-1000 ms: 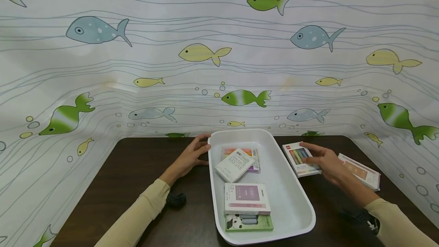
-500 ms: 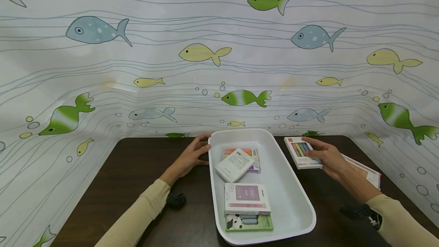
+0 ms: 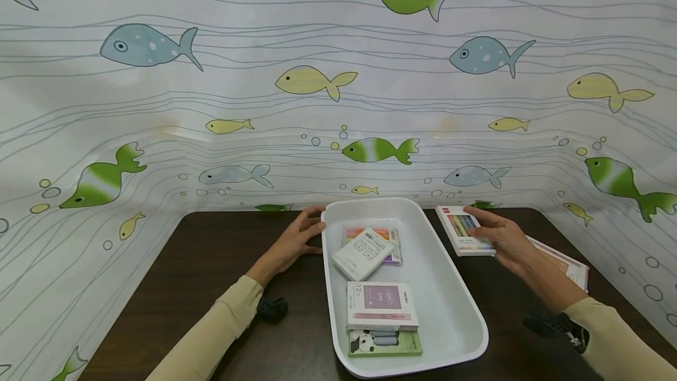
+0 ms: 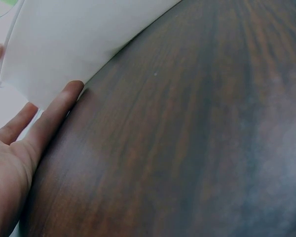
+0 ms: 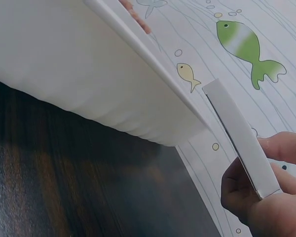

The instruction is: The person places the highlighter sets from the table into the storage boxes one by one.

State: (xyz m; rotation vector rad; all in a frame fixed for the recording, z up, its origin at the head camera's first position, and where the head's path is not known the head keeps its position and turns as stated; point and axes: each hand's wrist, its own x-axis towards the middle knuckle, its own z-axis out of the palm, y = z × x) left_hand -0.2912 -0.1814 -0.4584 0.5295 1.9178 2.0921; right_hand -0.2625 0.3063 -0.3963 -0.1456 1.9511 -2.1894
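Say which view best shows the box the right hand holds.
The head view: the box shows its printed front, partly covered. The right wrist view shows mainly a plain white side; the left wrist view shows none of it.

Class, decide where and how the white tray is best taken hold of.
The white tray is probably best gripped by both long sides' rims, near mid-length, coming from outside, left and right. It is long, with raised walls, and the packs inside lie mostly toward the left, so that side likely needs firmer support.
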